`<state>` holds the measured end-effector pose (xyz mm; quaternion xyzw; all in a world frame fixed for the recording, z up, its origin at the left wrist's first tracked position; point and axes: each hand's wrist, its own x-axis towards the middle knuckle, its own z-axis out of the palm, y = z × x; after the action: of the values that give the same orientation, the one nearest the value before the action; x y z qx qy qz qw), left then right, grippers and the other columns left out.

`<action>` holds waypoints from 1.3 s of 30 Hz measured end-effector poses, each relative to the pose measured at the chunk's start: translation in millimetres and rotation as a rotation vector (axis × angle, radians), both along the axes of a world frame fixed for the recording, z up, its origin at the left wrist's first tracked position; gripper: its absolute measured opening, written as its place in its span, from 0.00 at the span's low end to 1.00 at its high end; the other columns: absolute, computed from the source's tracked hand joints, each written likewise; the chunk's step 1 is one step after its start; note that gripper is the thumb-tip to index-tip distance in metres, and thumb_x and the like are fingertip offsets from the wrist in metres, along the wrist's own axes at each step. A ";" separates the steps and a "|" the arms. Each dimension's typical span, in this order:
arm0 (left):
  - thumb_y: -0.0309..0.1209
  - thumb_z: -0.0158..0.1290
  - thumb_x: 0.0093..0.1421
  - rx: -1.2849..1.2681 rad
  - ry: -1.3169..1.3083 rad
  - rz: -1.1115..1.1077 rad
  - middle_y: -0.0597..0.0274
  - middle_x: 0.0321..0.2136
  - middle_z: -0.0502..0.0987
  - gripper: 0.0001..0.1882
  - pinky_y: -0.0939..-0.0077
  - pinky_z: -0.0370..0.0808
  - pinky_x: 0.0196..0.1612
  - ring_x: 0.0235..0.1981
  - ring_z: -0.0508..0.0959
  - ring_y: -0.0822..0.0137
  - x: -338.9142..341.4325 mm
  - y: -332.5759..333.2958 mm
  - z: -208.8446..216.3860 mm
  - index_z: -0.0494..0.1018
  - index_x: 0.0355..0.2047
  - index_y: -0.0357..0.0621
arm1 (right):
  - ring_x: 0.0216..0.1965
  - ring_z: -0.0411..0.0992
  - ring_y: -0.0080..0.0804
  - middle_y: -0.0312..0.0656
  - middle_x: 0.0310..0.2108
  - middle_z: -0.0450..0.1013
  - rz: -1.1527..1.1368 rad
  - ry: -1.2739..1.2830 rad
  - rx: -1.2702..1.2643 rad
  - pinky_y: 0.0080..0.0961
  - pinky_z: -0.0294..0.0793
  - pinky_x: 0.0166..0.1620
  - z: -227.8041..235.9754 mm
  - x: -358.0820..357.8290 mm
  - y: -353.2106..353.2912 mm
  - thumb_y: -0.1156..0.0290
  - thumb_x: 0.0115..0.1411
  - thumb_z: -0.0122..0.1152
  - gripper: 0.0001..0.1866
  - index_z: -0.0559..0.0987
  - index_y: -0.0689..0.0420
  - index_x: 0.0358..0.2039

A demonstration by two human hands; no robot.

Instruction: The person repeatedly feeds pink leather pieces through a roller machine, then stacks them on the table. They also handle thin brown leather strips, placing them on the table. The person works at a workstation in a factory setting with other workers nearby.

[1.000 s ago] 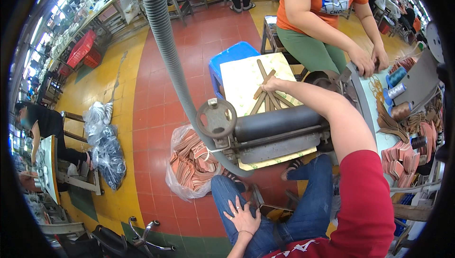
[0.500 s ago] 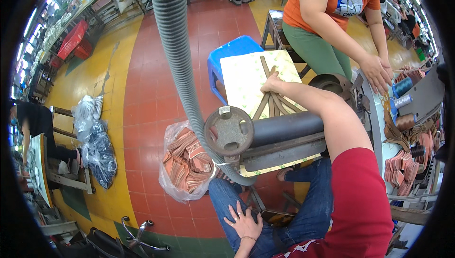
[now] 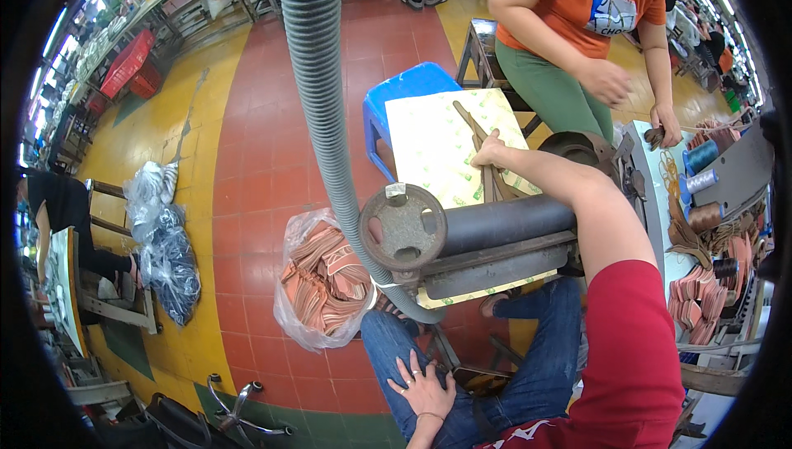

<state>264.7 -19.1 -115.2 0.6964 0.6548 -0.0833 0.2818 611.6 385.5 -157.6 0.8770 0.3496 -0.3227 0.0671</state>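
My right hand [image 3: 492,150] reaches over the machine's dark cylinder [image 3: 507,223] and is closed on a bunch of long brown strips [image 3: 469,117]. The strips lie across a pale yellow patterned sheet [image 3: 417,140], their near ends running toward the cylinder and partly hidden by it. Beneath the sheet stands a blue plastic stool [image 3: 381,103]. On my thigh rests my left hand [image 3: 425,393], fingers spread, with nothing in it.
A ribbed grey hose [image 3: 316,78] drops beside the machine's round end wheel [image 3: 403,228]. On the floor sits a clear bag of pinkish cut pieces [image 3: 328,284]. A co-worker in orange [image 3: 544,12] stands across, by a bench with thread spools [image 3: 701,181].
My right hand has shifted slightly right and nearer, and the fanned strips are drawn closer together. The co-worker's hands have separated, one now at a small dark bundle on the bench.
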 end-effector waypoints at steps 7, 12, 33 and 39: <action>0.48 0.57 0.51 0.016 -0.019 0.014 0.55 0.66 0.53 0.21 0.25 0.36 0.61 0.69 0.41 0.42 1.5 0.3 -0.4 0.77 0.43 0.53 | 0.49 0.72 0.44 0.58 0.49 0.70 0.078 0.024 0.190 0.31 0.76 0.48 18.2 6.2 -10.8 0.64 0.40 0.73 0.60 0.43 0.69 0.65; 0.49 0.58 0.50 0.020 0.007 0.008 0.54 0.65 0.55 0.22 0.27 0.36 0.62 0.69 0.41 0.43 2.0 -0.2 -0.6 0.77 0.42 0.52 | 0.46 0.74 0.42 0.54 0.45 0.73 0.309 0.113 0.321 0.30 0.74 0.48 25.6 -2.4 -5.4 0.63 0.42 0.70 0.41 0.66 0.68 0.56; 0.30 0.61 0.50 0.496 -0.964 0.017 0.49 0.54 0.70 0.17 0.59 0.63 0.61 0.59 0.67 0.45 14.8 38.6 88.9 0.76 0.42 0.44 | 0.31 0.73 0.23 0.38 0.31 0.73 0.059 1.194 0.874 0.22 0.75 0.35 283.3 -16.4 -104.1 0.77 0.53 0.58 0.16 0.74 0.65 0.44; 0.50 0.61 0.53 -0.015 -1.487 0.051 0.44 0.61 0.60 0.50 0.61 0.59 0.64 0.63 0.61 0.53 73.0 86.8 165.5 0.47 0.66 0.39 | 0.30 0.73 0.21 0.37 0.31 0.73 -0.119 1.435 0.588 0.20 0.75 0.36 283.1 -68.1 -286.6 0.81 0.49 0.55 0.16 0.76 0.62 0.42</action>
<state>337.7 67.7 50.3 0.5516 0.3069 0.4120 0.6571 543.5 99.0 125.6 0.4524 0.3310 -0.7087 -0.4283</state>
